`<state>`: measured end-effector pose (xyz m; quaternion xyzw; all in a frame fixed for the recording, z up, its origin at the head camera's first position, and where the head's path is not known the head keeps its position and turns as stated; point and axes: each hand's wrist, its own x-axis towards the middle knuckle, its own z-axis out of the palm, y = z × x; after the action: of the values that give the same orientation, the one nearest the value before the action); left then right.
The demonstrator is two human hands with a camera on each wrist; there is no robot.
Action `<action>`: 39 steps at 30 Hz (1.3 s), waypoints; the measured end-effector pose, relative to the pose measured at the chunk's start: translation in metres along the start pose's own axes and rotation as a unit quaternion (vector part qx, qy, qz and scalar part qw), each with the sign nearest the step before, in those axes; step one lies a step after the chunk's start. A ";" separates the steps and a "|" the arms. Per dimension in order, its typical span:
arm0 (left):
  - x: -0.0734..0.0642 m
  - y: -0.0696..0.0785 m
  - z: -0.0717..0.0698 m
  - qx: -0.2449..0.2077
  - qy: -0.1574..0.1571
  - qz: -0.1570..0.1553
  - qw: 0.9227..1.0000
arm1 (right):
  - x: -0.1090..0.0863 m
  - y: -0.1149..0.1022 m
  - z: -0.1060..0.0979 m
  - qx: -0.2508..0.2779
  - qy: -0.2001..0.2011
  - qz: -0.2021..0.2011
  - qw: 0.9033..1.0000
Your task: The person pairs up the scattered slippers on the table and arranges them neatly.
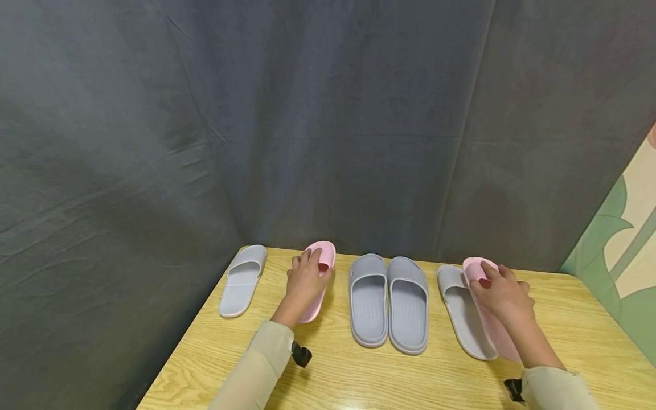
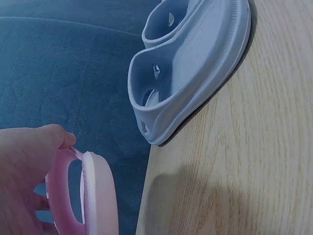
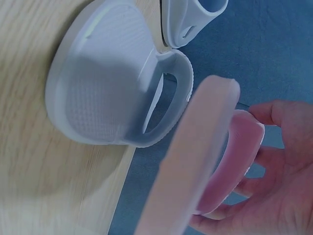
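Note:
My left hand [image 1: 306,280] grips a pink slipper [image 2: 103,196] by its strap, thumb and fingers around the band in the left wrist view. In my right hand [image 1: 504,293] is a second pink slipper [image 3: 188,156], held by the strap and tilted above the wooden table. That slipper overlaps a light grey slipper [image 1: 463,316] in the head view. Another light grey slipper [image 1: 242,285] lies at the far left, beside my left hand. Between my hands, two grey-blue slippers [image 1: 370,302] stand side by side, toes toward the curtain.
The wooden table [image 1: 348,381] carries all the slippers and ends at a dark grey curtain [image 1: 359,142] behind them. On the right a wall with painted green leaves [image 1: 605,239] rises beside the table.

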<state>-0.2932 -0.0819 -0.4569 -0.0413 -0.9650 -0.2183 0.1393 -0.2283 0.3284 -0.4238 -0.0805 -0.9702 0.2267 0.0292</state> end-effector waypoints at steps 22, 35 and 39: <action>-0.004 0.006 -0.001 -0.019 0.008 0.000 1.000 | 0.000 -0.015 0.004 -0.001 0.006 -0.012 1.000; -0.008 0.010 -0.005 -0.024 0.006 0.004 1.000 | -0.002 -0.029 0.006 0.013 0.005 -0.020 1.000; -0.008 0.011 -0.006 -0.028 0.003 0.002 1.000 | -0.002 -0.035 0.007 0.014 0.006 -0.022 1.000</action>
<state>-0.2820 -0.0749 -0.4493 -0.0462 -0.9581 -0.2448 0.1413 -0.2320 0.2944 -0.4145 -0.0601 -0.9684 0.2388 0.0406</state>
